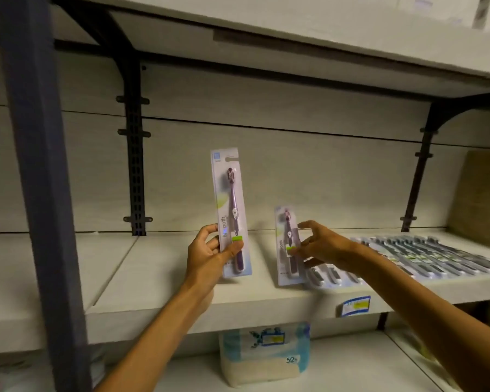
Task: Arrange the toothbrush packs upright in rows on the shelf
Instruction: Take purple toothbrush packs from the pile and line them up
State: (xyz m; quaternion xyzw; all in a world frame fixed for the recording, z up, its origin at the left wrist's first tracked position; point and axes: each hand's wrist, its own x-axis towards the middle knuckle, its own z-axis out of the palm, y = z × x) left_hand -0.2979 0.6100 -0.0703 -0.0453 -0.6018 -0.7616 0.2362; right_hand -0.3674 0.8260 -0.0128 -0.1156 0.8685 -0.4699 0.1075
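Two packs up, neither yet stood on shelf (159,267).
Left hand (207,257) fingers clamped on upright pack (230,213), long axis vertical; right hand (320,244) pinching second pack (288,246), tilted; flat packs (436,256) beyond right fingers.

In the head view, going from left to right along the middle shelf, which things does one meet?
Dark blue post → left hand gripping an upright purple toothbrush pack → second purple pack, pinched by the right hand → row of flat-lying grey packs.
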